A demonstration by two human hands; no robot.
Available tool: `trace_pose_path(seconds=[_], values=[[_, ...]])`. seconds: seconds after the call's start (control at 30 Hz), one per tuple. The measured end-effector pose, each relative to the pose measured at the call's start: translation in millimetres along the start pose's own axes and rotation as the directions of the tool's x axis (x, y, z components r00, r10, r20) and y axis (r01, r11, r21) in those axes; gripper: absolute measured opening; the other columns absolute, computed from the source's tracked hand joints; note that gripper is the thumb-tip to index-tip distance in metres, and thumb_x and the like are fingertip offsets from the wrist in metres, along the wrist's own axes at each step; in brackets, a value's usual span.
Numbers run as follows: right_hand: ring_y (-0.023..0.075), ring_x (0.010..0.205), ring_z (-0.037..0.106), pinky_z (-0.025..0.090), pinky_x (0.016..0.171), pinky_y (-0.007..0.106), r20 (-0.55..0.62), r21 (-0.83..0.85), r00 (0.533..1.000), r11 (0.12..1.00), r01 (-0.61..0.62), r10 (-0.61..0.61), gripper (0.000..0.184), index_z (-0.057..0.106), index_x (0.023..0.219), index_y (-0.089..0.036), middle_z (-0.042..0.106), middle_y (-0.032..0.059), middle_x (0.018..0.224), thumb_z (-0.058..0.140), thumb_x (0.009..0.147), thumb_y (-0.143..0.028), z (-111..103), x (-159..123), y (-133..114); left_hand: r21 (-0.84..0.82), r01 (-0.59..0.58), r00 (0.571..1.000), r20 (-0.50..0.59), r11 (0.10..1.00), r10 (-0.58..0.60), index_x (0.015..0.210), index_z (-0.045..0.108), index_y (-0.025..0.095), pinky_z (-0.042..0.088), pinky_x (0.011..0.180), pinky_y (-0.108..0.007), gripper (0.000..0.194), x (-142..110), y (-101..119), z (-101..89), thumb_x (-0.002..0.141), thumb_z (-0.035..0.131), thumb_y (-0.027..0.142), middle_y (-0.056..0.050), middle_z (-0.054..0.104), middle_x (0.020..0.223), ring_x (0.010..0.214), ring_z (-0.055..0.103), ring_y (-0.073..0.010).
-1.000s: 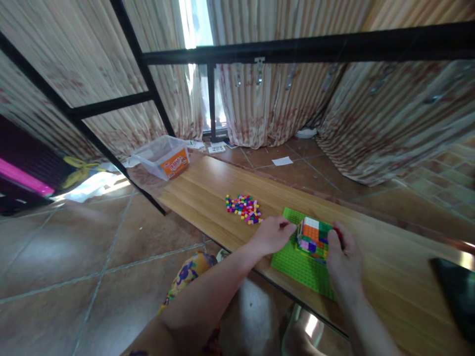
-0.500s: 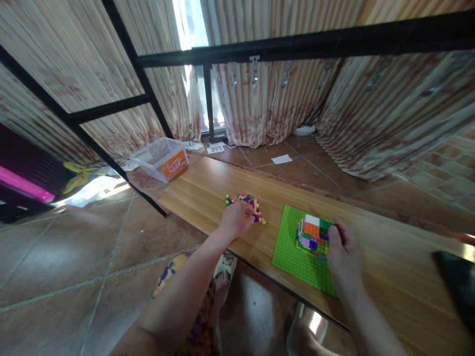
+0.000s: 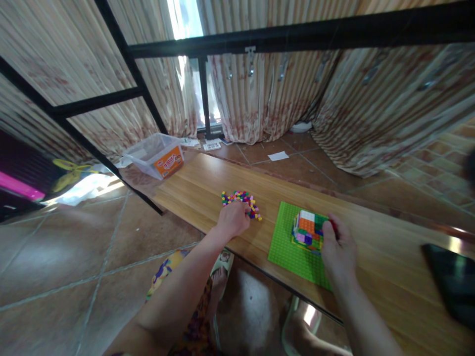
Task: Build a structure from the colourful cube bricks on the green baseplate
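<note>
My left hand [image 3: 233, 218] reaches into a loose pile of small coloured toy bricks [image 3: 238, 196] on the wooden table. Its fingers are bent and drawn together; whatever lies between the tips is too small to make out. On a green studded baseplate [image 3: 279, 247] stands a low block structure [image 3: 306, 230] of white, orange, green, purple and other bricks. My right hand [image 3: 340, 247] is closed around the structure's right end, thumb on the near side. A bit of red shows between thumb and fingers, and that end is partly hidden.
A clear plastic box [image 3: 154, 153] with an orange label stands at the table's far left end. A dark flat object [image 3: 451, 282] lies at the right. Black metal bars [image 3: 297, 42] cross in front of the curtains [image 3: 256, 109]. Paper [image 3: 278, 156] lies on the tiled floor.
The whole view has shifted slightly, so things sit a little further left and higher. My left fingers stay at the pile, and my right hand keeps its place on the structure.
</note>
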State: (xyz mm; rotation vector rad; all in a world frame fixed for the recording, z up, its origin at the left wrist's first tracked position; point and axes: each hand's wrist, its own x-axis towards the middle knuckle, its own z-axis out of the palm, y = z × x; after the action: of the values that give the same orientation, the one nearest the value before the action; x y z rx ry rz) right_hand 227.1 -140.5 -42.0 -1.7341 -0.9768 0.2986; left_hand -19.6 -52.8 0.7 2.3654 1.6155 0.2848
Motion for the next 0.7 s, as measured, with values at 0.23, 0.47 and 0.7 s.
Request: trace_pose_path(seconds=[0.23,0.47,0.7], values=[[0.0258,0.109,0.059,0.043,0.098,0.047,-0.002,0.006,1.000,1.000,0.006,-0.006,0.054,0.061,0.125,-0.016,0.064,0.0138,0.120,0.047,0.088,-0.053,-0.8,-1.6,-6.4,0.034,0.060,0.998,-0.022,0.998,-0.059,0.097,0.069,0.016,0.051,0.087,-0.035,0.022,-1.7,11.5,1.7,0.086,0.050,0.018,-0.013,0.065,0.104,0.099,0.064,-0.0249],[0.0246,0.106,0.061,0.045,0.096,0.046,-0.029,0.070,1.000,0.998,-0.003,0.005,0.053,0.064,0.120,-0.015,0.066,0.0141,0.117,0.047,0.088,-0.054,-0.4,1.0,-8.0,-0.063,0.024,0.988,-0.149,0.998,-0.033,0.090,0.067,0.016,0.050,0.083,-0.032,0.017,3.3,13.7,-0.7,0.087,0.051,0.019,-0.010,0.066,0.101,0.095,0.062,-0.0223],[0.0220,0.090,0.066,0.051,0.082,0.039,-0.277,0.162,0.957,0.978,0.130,-0.082,0.038,0.071,0.102,-0.016,0.071,0.0098,0.098,0.054,0.087,-0.047,-22.2,4.4,-26.7,-0.578,-0.171,0.985,-0.078,0.798,0.155,0.086,0.066,0.014,0.045,0.070,-0.024,0.014,6.7,38.5,-3.2,0.086,0.055,0.021,-0.003,0.067,0.081,0.074,0.059,-0.0129]])
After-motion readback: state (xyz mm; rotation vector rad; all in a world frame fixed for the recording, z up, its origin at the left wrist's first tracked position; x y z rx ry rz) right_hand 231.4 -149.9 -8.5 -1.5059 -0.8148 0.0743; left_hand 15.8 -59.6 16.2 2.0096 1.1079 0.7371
